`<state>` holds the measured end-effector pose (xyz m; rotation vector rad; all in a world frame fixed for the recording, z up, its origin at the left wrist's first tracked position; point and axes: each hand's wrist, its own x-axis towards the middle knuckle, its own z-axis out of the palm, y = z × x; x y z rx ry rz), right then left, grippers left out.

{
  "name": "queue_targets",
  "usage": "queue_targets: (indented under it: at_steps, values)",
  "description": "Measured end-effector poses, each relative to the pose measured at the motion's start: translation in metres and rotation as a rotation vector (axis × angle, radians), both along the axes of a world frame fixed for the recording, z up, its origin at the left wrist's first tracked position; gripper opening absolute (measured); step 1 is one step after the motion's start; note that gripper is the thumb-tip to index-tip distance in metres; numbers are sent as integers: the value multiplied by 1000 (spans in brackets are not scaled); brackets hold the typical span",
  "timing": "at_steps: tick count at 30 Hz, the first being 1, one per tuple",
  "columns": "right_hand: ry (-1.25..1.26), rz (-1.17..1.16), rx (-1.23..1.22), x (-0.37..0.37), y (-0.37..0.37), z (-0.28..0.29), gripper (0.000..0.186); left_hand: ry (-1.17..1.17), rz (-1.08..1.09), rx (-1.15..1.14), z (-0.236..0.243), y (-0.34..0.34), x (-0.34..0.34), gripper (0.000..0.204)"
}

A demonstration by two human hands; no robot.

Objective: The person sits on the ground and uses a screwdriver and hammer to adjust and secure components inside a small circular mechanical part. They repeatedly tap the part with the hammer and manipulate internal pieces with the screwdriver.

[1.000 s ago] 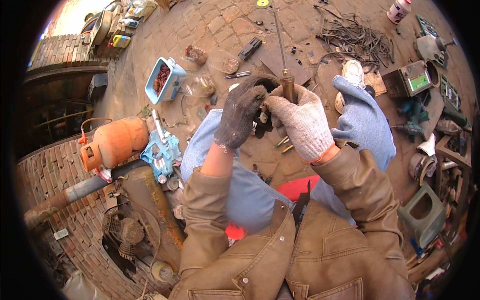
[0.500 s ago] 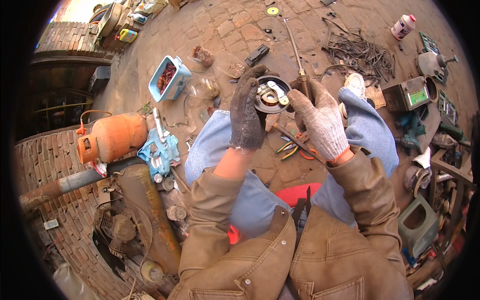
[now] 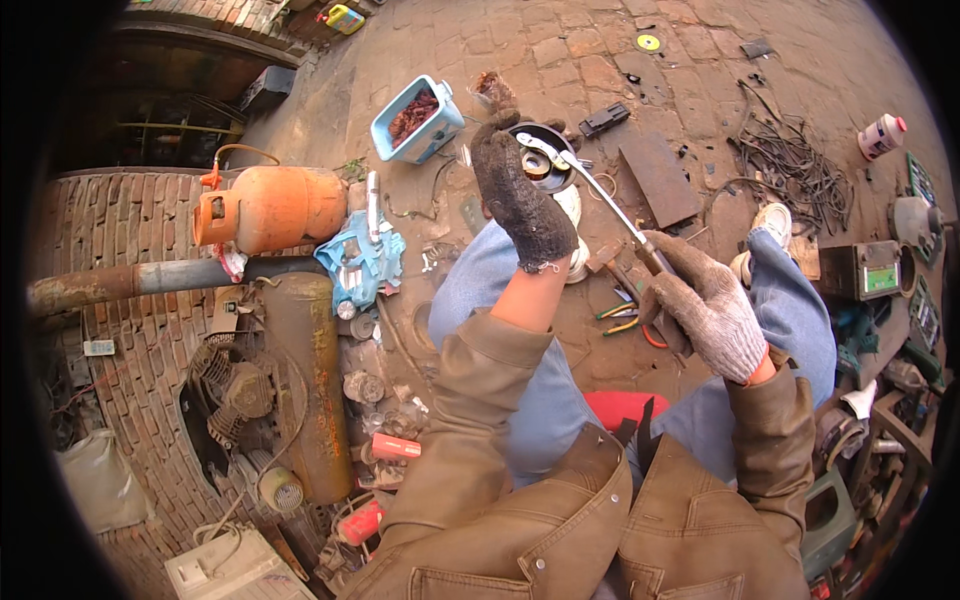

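Both my hands wear work gloves. My left hand (image 3: 515, 185), in a dark, soiled glove, is closed around a round black metal part (image 3: 566, 178) with a dished rim and a silvery piece at its centre. In my right hand (image 3: 708, 308), whose glove is paler, is the handle of a long screwdriver (image 3: 622, 217). Its shaft slants up and left, and the tip reaches into the dish over the silvery piece. Whether it touches is hard to see. On the bricks between my knees lie pliers (image 3: 618, 313) with coloured grips, partly hidden by my right hand.
A light blue tub (image 3: 440, 130) of reddish scraps stands beyond my left hand. Orange gas cylinder (image 3: 290, 208) and blue plastic bag (image 3: 362, 262) sit at left. A flat rusty plate (image 3: 660, 182), tangled cables (image 3: 800, 170) and a dark box (image 3: 850, 270) lie to the right.
The view has shifted, so the surroundings sit farther right. My right hand has drawn back from the round part and lowered the screwdriver, bringing its tip down into the dish.
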<state>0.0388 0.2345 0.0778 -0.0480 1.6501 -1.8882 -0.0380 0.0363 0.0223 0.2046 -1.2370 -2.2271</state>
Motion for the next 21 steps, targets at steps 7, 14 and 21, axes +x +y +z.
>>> queue_targets:
  at_steps: [7, 14, 21]
  values:
    - [656, -201, 267, 6, -20, -11, 31, 9, 228, -399, 7, -8, 0, 42]
    - [787, -171, 677, 15, -30, -9, 34, 88, 285, -499, 6, -8, -4, 46]
    - [842, -189, 772, 16, -45, -8, 36, 70, 270, -536, 3, -12, -5, 46]
